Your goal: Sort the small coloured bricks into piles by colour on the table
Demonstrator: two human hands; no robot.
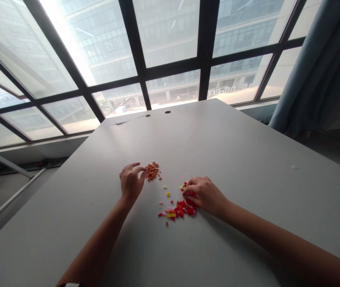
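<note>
A small heap of orange bricks [152, 171] lies on the grey table [232, 159]. My left hand [131, 181] rests just left of that heap, thumb and forefinger pinched at its edge; what they hold is too small to name. A looser pile of red bricks [180, 208] with a few yellow and pink ones lies nearer me. My right hand [204, 194] covers the right side of the red pile, fingers curled down onto the bricks.
Two round cable holes [158, 114] sit near the table's far edge. Behind it runs a large black-framed window [146, 71]. A grey-blue curtain [316, 67] hangs at the right. A few single bricks [166, 190] lie between the piles.
</note>
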